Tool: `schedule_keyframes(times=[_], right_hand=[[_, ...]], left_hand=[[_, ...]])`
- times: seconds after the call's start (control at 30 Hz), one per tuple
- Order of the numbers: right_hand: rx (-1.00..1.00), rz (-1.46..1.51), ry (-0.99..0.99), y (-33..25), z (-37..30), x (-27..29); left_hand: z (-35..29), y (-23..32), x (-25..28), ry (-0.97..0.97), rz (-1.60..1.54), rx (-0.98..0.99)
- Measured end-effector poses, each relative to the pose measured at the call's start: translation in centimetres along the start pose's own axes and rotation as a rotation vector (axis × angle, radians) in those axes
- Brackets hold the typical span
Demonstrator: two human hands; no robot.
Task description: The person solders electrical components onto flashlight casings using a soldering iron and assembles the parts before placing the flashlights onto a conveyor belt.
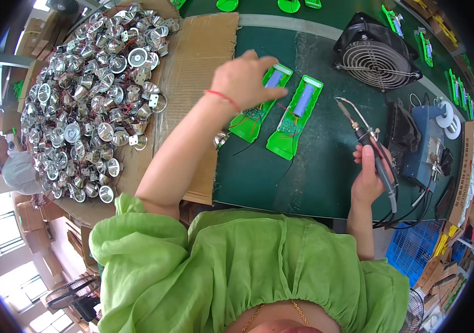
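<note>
My left hand [245, 80], with a red string on its wrist, hovers over a green plastic housing [246, 129]. Its thumb and forefinger are spread apart, and I see nothing held between them. That housing carries a blue cylindrical cell, a small circuit board and thin wires. Beside it on the right lies a second green housing [283, 145] with the same kind of parts. A small silver reflector lamp cup [221, 139] rests left of the first housing. My right hand [368, 180] is closed around a soldering iron [378, 158], its tip pointing up and left above the table.
A heap of silver lamp cups [90, 94] with red wires covers the left side, next to a cardboard sheet [201, 61]. A black fan [378, 58] stands at the back right. Beyond my right hand are a blue soldering station [422, 139] and a solder spool [452, 127].
</note>
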State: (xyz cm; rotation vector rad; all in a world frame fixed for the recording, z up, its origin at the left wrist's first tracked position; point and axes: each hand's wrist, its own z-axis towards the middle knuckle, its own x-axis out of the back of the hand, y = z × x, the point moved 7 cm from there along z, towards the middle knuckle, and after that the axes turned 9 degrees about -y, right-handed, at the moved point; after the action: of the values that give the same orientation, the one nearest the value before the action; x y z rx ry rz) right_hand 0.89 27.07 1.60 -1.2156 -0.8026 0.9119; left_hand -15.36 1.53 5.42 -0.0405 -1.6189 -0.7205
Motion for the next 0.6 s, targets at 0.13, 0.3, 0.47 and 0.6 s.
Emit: schedule_keyframes(times=[0.13,0.3,0.47,0.6], right_hand=[[0.006,-0.008,0.0,0.8,-0.7,0.3],[-0.033,0.063,0.01,1.4,-0.2,0.8],[-0.049,0.087,-0.01,2.2,-0.5,1.5],[-0.047,0.04,-0.025,2.3,-0.7,1.9]], left_hand=[[1.5,-0.1,-3.5,-0.194,0.135,0.056],[1.2,-2.9,2.0,-0.086,-0.437,-0.039],[-0.8,-2.6,9.6,0.072,-1.419,-0.26],[-1.5,-1.6,11.6,0.051,-1.89,-0.531]])
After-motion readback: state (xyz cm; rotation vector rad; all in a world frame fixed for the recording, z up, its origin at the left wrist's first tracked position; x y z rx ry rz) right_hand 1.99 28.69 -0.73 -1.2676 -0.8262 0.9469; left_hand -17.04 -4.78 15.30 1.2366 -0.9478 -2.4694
